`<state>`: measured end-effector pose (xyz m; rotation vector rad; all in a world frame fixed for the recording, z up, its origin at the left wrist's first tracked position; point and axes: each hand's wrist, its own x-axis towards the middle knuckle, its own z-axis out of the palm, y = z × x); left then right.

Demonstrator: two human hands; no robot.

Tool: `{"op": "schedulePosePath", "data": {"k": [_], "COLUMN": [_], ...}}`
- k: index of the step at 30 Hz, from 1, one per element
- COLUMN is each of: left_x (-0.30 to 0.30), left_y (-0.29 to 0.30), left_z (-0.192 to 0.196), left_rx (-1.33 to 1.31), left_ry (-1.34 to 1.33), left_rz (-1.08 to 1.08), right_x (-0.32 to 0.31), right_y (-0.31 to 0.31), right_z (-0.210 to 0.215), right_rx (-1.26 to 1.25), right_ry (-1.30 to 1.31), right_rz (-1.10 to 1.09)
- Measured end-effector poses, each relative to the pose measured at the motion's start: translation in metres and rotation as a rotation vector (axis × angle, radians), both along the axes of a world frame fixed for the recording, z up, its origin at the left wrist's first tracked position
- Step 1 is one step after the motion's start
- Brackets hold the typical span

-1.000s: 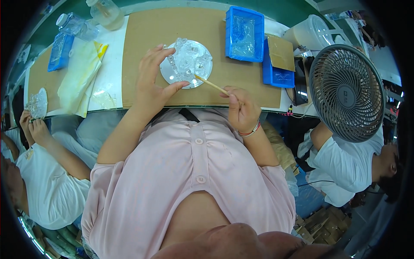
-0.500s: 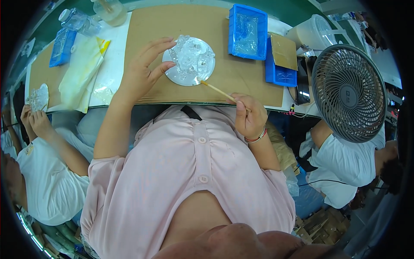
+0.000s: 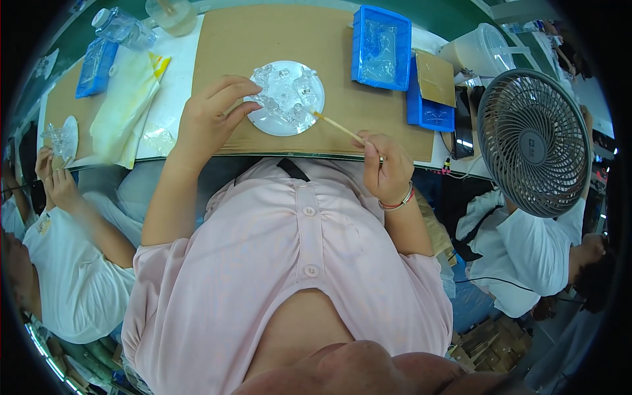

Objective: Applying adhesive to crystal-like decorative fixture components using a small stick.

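On the brown board lies a round white disc that carries several clear, glass-like ornament pieces. At the disc's left edge is my left hand, its thumb and fingertips curved round the clear piece there. A thin wooden stick with a yellowish tip is pinched in my right hand, to the right and nearer to me. The stick's tip reaches the disc's right side, close to a clear piece; whether it touches is too fine to tell.
A blue tray with clear contents stands right of the disc, beside another blue box. Farther right are a white bucket and a round fan. At left lie a yellowish cloth and a bottle. People sit on both sides.
The disc with its clear pieces has shifted slightly nearer to me and turned. My left fingers have drawn closer together at its edge. My right hand has moved slightly right with the stick.
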<state>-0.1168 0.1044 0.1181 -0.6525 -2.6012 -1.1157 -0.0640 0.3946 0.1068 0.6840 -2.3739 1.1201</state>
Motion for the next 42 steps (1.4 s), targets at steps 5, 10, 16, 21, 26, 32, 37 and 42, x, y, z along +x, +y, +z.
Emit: {"op": "schedulePosePath", "data": {"k": [5,10,16,21,26,32,37,42], "left_x": [0.001,0.005,0.009,0.011,0.011,0.013,0.007,0.0], "left_y": [0.004,0.014,0.023,0.024,0.028,0.028,0.035,0.049], "left_z": [-0.005,-0.01,-0.011,-0.011,-0.013,-0.016,-0.018,-0.02], "left_rx": [0.02,0.026,0.053,0.062,0.073,0.069,0.13,0.128], "left_ry": [0.085,0.172,0.213,0.219,0.228,0.242,0.225,0.186], "left_rz": [-0.014,-0.047,-0.057,-0.039,-0.052,-0.019,0.073,0.086], "right_x": [0.009,0.008,0.007,0.01,0.008,0.009,-0.007,-0.047], "right_y": [-0.002,-0.01,-0.003,0.014,0.009,0.028,0.047,0.054], "right_z": [0.011,0.002,-0.003,0.008,0.006,0.014,0.029,0.017], "right_rx": [0.038,-0.001,0.061,0.092,0.043,0.0,-0.219,-0.191], "right_ry": [-0.018,-0.007,0.035,-0.038,-0.067,-0.068,0.063,0.053], "right_rz": [0.149,0.163,0.199,0.228,0.225,0.055,-0.128,-0.332]}}
